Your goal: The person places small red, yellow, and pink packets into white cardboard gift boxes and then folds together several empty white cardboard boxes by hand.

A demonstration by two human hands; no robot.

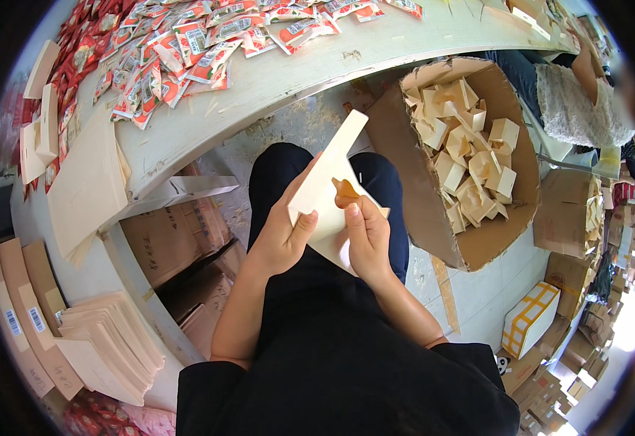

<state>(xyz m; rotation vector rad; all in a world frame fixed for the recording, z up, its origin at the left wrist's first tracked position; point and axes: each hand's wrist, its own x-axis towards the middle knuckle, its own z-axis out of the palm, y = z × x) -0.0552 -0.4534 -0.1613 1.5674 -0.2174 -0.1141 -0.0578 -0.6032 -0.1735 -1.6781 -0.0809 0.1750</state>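
Observation:
Above my lap I hold a cream paperboard piece (317,199), partly folded, with a long flap pointing up and away from me. A shaped cutout opens in its panel, and its inside looks orange-brown in the light. My left hand (279,240) grips the left edge, the thumb lying on the front face. On the other side my right hand (371,237) pinches the panel just below the cutout, thumb on top and fingers partly hidden by the board. Right of my knees stands a large open cardboard carton (437,218) holding many folded cream paperboard pieces (473,158).
Orange-and-white wrapped packets (186,54) and red packets (86,52) heap on the white table (274,87). Flat paperboard sheets (86,180) overhang its edge; a sheet stack (107,343) sits lower left. Another person (579,103) sits at right, near stacked cartons (562,207).

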